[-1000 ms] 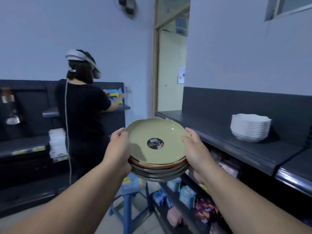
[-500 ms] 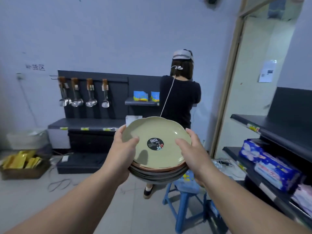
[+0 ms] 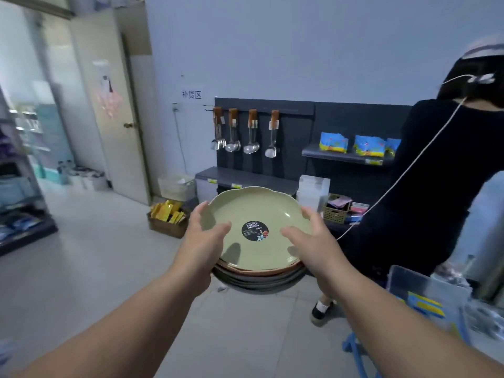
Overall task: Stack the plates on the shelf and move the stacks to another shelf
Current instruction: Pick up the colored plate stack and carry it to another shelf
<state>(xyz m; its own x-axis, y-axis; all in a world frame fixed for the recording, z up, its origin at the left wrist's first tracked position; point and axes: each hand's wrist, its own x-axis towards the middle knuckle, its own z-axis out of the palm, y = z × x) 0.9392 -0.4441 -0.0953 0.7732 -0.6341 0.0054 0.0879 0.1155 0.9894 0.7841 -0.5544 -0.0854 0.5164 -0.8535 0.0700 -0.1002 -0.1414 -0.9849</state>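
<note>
While the left hand point(image 3: 203, 242) and right hand point(image 3: 313, 245) each grip one side of the stack of plates point(image 3: 255, 252), thumbs lying on its green top, the stack hangs between them; a dark shelf point(image 3: 245, 181) stands beyond both hands.

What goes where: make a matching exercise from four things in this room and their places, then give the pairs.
1. green plate
2. ladles
3. blue packets
4. yellow packets

A. in the brown box on the floor
B. on top of the stack held by the left hand and right hand
C. hanging on the dark panel
D. standing on the small wall shelf

Pairs: 1-B, 2-C, 3-D, 4-A.
</note>
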